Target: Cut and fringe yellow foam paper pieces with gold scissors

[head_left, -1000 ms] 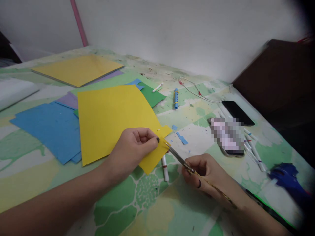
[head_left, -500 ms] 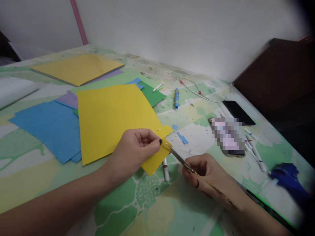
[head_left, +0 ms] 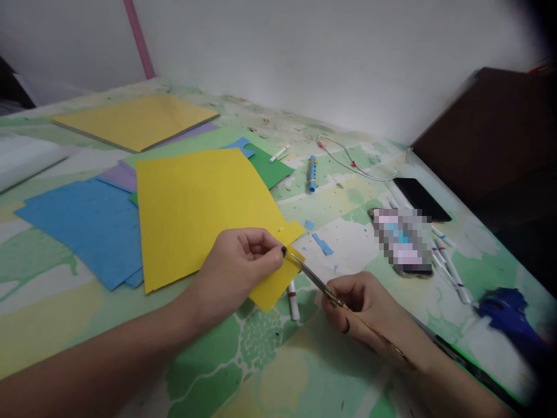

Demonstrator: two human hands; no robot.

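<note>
Pinched in my left hand [head_left: 243, 261] is a small piece of yellow paper [head_left: 268, 290], its lower corner hanging below my thumb. My right hand [head_left: 365, 307] is closed around a pair of scissors [head_left: 317, 280], whose gold handles run back along the palm. The scissor blades reach the paper's right edge, close to my left thumb; whether they are parted is hard to see. Behind my left hand lies a large yellow sheet [head_left: 204, 203]. A white marker [head_left: 294, 302] with a dark red band rests just beneath the small piece.
Blue sheets [head_left: 87, 226] lie at left, a yellow pad [head_left: 139, 122] behind. Blue scraps [head_left: 322, 244] and a rolled blue tube [head_left: 312, 174] sit centre. Two phones [head_left: 422, 199], several markers [head_left: 450, 270], a white cord [head_left: 361, 172] and a blue tape dispenser [head_left: 509, 316] are at right.
Almost nothing differs. The scissor tips have edged very slightly left along the yellow paper, while my left hand keeps its place.
</note>
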